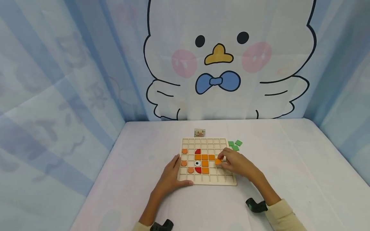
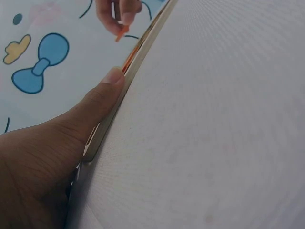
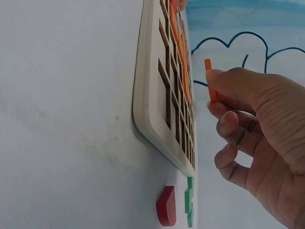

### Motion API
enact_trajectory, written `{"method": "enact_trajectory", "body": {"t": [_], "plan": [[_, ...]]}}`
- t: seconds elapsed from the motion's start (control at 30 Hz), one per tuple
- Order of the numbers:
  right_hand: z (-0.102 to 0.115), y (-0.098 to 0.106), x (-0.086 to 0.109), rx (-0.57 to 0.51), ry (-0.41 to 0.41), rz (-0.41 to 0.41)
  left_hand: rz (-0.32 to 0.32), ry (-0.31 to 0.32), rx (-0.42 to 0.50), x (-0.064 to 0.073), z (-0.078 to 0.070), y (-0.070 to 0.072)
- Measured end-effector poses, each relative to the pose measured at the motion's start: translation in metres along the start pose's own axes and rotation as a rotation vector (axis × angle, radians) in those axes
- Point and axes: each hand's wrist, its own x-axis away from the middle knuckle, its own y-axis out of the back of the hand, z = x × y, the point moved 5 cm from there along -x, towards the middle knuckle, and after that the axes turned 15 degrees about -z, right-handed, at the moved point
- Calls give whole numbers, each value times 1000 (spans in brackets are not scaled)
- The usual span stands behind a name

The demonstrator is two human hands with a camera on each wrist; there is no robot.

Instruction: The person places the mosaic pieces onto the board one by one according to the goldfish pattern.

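Observation:
A wooden grid board lies on the table, with orange square tiles, red quarter-round tiles, orange discs and a black-and-white eye tile in its cells. My left hand rests against the board's near left corner, thumb along the front edge and fingers along the left side. Between thumb and forefinger, my right hand pinches an orange square tile. It holds that tile tilted above the right half of the board, apart from the cells in the right wrist view.
Several green square tiles lie on the table by the board's far right corner. A red piece lies near them in the right wrist view. Behind the board is a small picture card. A printed curtain borders the table's back.

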Motion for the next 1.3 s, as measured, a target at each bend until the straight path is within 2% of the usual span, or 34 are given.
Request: {"method": "enact_trajectory", "body": {"t": [0.2, 0.43, 0.87, 1.3], "plan": [[5, -6, -2, 31, 43, -2, -6, -5, 9, 0, 0, 1], [5, -17, -2, 64, 47, 5, 5, -8, -1, -1, 2, -3], [6, -30, -8, 83, -51, 25, 2, -11, 5, 0, -1, 0], [8, -29, -7, 75, -42, 7, 9, 6, -10, 1, -1, 0]]}}
